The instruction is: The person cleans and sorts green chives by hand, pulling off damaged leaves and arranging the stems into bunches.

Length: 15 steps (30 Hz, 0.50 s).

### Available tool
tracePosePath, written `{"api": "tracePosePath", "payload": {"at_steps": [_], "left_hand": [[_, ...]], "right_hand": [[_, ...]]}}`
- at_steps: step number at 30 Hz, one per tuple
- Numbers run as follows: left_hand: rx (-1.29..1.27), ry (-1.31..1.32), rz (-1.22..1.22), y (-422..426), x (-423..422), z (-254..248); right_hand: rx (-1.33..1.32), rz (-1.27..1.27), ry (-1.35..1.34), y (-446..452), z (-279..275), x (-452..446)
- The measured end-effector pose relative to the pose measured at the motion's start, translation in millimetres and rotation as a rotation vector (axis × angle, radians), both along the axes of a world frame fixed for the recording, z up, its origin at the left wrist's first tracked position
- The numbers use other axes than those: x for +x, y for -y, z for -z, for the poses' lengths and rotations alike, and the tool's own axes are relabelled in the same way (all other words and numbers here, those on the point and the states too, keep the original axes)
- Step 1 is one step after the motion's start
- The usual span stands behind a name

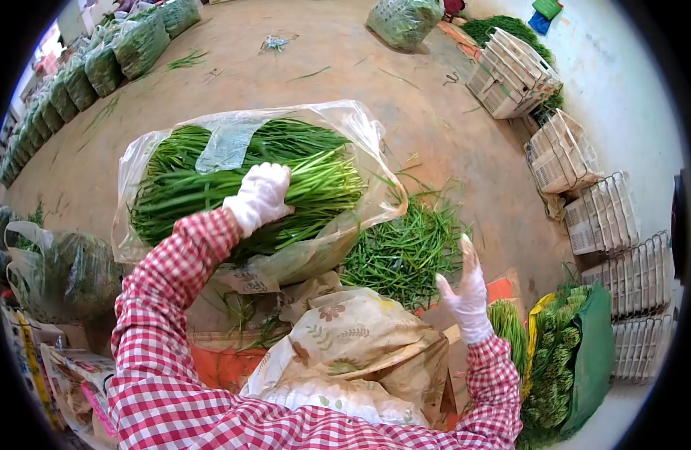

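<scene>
My left hand (264, 196), in a white glove, is closed on a bunch of chives (315, 180) with pale cut ends facing right. That bunch lies on top of more long green chives inside a clear plastic bag (364, 127), whose mouth is spread wide. A translucent strip lies over the chives at the far side. My right hand (467, 296), also gloved in white with soiled fingertips, is open and holds nothing. Its thumb and fingers are apart, beside a heap of loose green trimmings (405, 251) on the floor.
A patterned apron (353, 330) covers my lap. At right lie chive bundles (559, 367) by a green cloth (593, 360). White crates (600, 214) line the right wall. Filled bags (102, 67) stand in a row at left; another full bag (405, 22) stands at the back.
</scene>
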<state>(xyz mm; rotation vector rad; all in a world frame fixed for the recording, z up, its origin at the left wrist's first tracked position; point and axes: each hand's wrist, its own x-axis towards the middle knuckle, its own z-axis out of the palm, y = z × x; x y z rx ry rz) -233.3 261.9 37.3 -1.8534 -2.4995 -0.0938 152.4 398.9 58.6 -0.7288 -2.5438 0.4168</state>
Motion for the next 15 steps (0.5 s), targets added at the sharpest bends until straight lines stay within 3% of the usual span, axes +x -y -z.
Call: {"api": "tracePosePath", "payload": {"at_steps": [3,5,7,8,9,10,11,13,15], "left_hand": [[0.088,-0.018,0.03,27.5,12.0,-3.2],[0.123,0.173,-0.002,43.5,9.6,-26.7],[0.176,0.619,-0.024,54.0,-11.2,-47.0],[0.292,1.116,-0.029,60.2,-25.2,-49.6],[0.304,1.241,-0.067,63.4,-34.6,-65.4],[0.355,1.312,-0.066,66.1,-44.5,-76.4],[0.406,1.382,-0.062,69.7,-51.6,-84.9],[0.463,1.368,-0.069,76.4,-52.7,-100.3],[0.551,1.351,-0.037,79.6,-39.2,-114.8]], "right_hand": [[-0.06,-0.141,-0.031,9.5,-14.4,-47.7],[-0.042,-0.277,-0.019,10.5,-16.7,-70.8],[-0.132,-0.297,-0.038,17.0,-19.7,-85.5],[-0.397,-0.314,-0.066,18.4,-17.4,-90.0],[-0.659,-0.333,-0.093,20.6,-19.2,-97.7],[-0.901,-0.311,-0.1,23.2,-25.3,-108.7],[-0.898,-0.33,-0.107,27.0,-32.6,-123.4],[-1.216,-0.388,-0.311,34.3,-45.0,-154.9],[-1.192,-0.432,-0.327,33.7,-45.1,-188.6]]}}
